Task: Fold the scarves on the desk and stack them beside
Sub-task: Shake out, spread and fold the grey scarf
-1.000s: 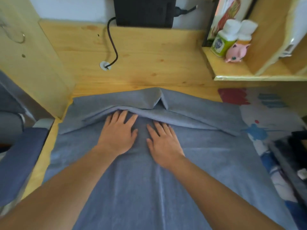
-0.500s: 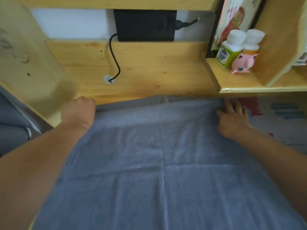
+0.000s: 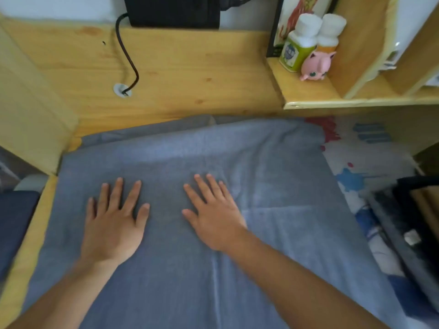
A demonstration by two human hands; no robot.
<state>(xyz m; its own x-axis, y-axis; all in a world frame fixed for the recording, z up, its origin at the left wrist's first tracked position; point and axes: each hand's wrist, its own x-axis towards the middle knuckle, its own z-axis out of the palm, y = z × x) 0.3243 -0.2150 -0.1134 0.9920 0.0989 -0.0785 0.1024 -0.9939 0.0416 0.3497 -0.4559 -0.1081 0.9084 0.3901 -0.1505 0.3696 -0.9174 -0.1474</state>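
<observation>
- At the far left we saw a dark blue cushion-like thing beside the wooden counter.
- Our left hand lay palm down on the grey scarf, its fingers straight and spread, holding nothing.
- The scarf lay spread over most of the counter, a second layer of grey cloth showing along its far edge, a crease running down its middle.
- Behind it a black cable ran down from a black box into a hole in the back panel.
- Our right hand pressed flat on the scarf just beside the left, its fingers straight and gripping nothing.
- A paint-splash mat showed under the scarf's right edge.
- On the shelf above stood two white-capped bottles and a pink figurine.
</observation>
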